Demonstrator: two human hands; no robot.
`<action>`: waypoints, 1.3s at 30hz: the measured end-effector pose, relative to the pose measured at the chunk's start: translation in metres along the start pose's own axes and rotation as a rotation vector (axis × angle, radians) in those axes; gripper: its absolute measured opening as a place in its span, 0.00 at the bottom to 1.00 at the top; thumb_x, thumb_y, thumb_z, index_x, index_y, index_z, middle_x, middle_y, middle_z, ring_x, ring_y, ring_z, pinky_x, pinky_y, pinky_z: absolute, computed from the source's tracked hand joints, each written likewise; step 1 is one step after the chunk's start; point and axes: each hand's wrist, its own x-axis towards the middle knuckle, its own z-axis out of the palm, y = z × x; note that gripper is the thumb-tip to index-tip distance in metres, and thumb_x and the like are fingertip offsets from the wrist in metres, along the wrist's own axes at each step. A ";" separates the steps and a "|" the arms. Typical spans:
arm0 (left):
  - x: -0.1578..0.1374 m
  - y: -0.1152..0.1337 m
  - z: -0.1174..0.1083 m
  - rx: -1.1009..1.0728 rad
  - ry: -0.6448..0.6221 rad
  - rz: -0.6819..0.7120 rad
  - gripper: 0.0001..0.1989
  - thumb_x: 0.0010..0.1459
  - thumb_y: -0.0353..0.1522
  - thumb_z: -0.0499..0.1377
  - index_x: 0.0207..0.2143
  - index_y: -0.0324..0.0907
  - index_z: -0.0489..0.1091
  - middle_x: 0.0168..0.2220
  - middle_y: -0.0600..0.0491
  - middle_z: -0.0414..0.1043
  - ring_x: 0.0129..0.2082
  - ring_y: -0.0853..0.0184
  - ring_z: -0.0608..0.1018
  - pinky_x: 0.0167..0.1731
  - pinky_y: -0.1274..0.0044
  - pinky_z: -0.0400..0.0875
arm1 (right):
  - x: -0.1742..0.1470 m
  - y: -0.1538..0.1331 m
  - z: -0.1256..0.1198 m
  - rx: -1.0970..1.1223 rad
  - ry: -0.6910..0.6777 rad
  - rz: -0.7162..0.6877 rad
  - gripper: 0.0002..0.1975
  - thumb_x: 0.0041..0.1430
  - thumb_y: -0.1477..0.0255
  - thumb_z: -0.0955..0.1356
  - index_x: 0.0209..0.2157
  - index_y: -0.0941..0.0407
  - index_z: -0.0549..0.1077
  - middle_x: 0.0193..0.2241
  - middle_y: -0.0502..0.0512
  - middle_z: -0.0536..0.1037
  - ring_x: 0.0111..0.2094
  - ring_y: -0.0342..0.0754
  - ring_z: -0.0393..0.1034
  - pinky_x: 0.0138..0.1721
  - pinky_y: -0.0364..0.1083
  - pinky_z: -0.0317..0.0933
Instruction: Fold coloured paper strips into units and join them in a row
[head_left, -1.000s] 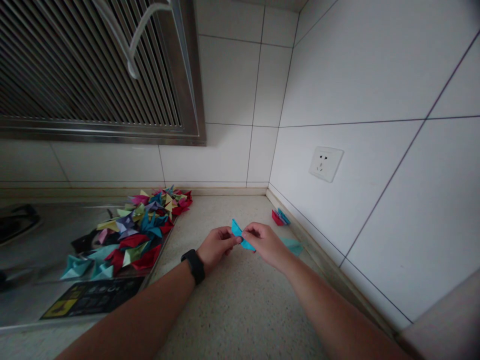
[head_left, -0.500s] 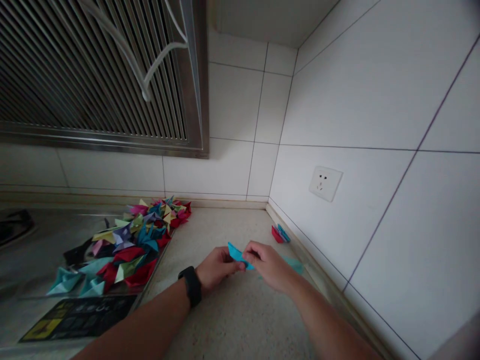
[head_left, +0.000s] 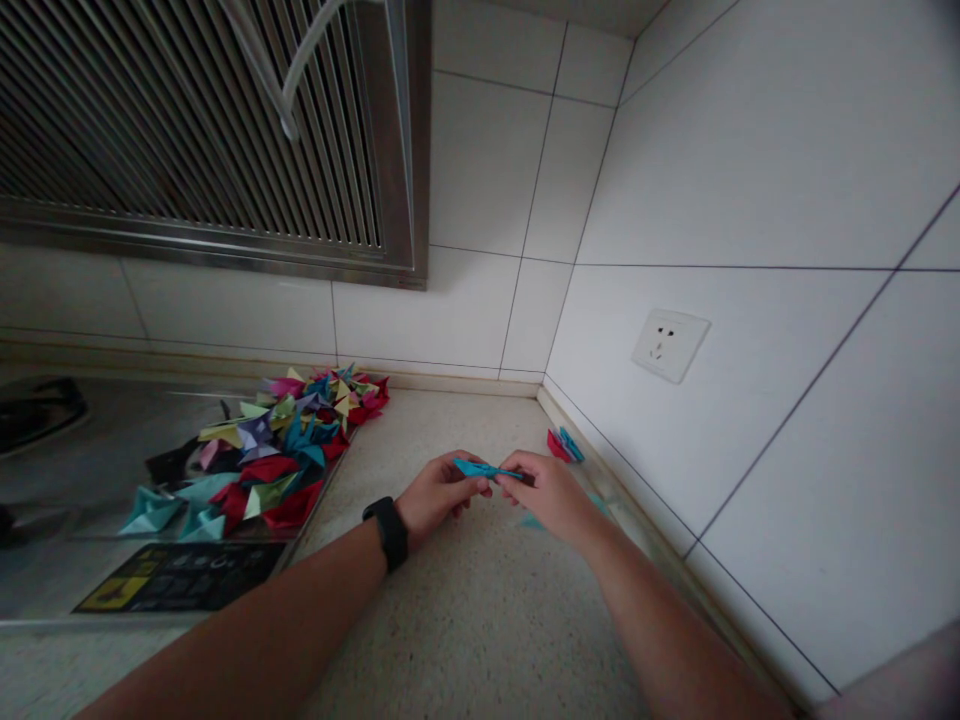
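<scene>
Between my two hands is a small folded piece of blue paper [head_left: 480, 469], held level just above the counter [head_left: 465, 610]. My left hand [head_left: 441, 488], with a black watch [head_left: 388, 533] on its wrist, pinches the paper's left part between thumb and fingers. The paper's right end is in the fingertips of my right hand [head_left: 546, 494]. Light teal paper [head_left: 532, 521] lies on the counter, partly hidden behind my right hand. Farther back by the wall are small red and blue folded papers [head_left: 564, 445].
A heap of colourful folded paper shapes [head_left: 277, 465] covers part of the steel stove top [head_left: 45, 560] at left. Above it hangs a slatted metal range hood [head_left: 225, 240]. A white socket [head_left: 670, 345] sits on the tiled right wall [head_left: 787, 400].
The blue paper has turned from a slanted, broad-side view to nearly level and edge-on. My right hand has shifted right to its end. The whole view has tilted downward.
</scene>
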 end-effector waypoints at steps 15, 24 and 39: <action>0.000 -0.001 -0.003 -0.043 0.021 -0.012 0.17 0.49 0.41 0.66 0.34 0.37 0.73 0.31 0.49 0.76 0.20 0.76 0.65 0.19 0.82 0.56 | 0.002 0.008 0.003 0.334 -0.092 0.109 0.16 0.56 0.62 0.67 0.41 0.57 0.74 0.23 0.49 0.75 0.15 0.38 0.62 0.17 0.38 0.57; -0.002 0.002 0.000 -0.054 0.054 -0.027 0.21 0.48 0.41 0.66 0.41 0.39 0.71 0.33 0.50 0.75 0.20 0.77 0.65 0.18 0.83 0.54 | 0.005 0.012 0.009 0.357 0.043 0.024 0.15 0.54 0.62 0.69 0.38 0.58 0.76 0.27 0.53 0.78 0.21 0.39 0.66 0.22 0.39 0.60; 0.002 -0.004 -0.003 -0.075 0.101 0.012 0.19 0.45 0.40 0.68 0.38 0.39 0.73 0.25 0.56 0.70 0.18 0.78 0.63 0.17 0.83 0.55 | 0.006 0.013 0.010 0.346 0.060 -0.036 0.15 0.52 0.62 0.70 0.37 0.58 0.77 0.25 0.52 0.77 0.27 0.44 0.70 0.31 0.44 0.65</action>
